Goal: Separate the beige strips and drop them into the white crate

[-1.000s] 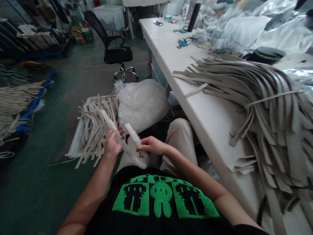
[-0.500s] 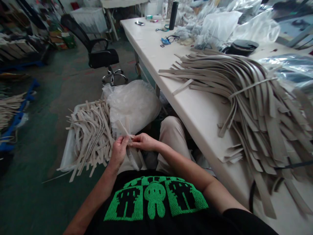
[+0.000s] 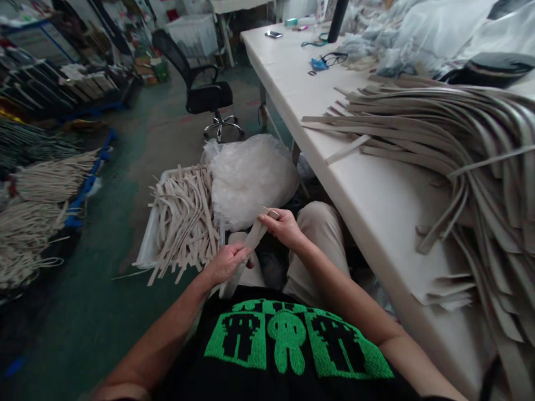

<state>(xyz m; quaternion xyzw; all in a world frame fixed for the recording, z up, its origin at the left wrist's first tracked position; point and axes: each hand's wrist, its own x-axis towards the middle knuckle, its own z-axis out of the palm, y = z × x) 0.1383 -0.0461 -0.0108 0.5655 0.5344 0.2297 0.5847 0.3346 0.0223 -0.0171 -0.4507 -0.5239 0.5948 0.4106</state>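
Observation:
Between my hands runs a beige flat strap [image 3: 254, 236], slanting from upper right down toward my lap; it looks like fabric or leather. My left hand [image 3: 228, 263] is closed around its lower part, thumb on top. My right hand [image 3: 285, 227] pinches the upper end, where a short tip sticks out past the fingers. Just left of my hands, a white plastic crate [image 3: 147, 245] on the floor is heaped with similar loose straps [image 3: 184, 217]. Behind them sits a bulging clear plastic bag [image 3: 254, 178].
To my right, a long white table [image 3: 355, 189] carries a big tied bundle of straps [image 3: 422, 120], glasses [image 3: 336, 57], a phone [image 3: 273, 34] and plastic bags [image 3: 443, 28]. A black office chair [image 3: 209, 96] stands ahead. More straps [image 3: 54, 178] lie on blue pallets at left.
My right hand has moved up and right along the strap, away from my left hand, which now grips lower. The strap end has swung to the right. The view has turned left.

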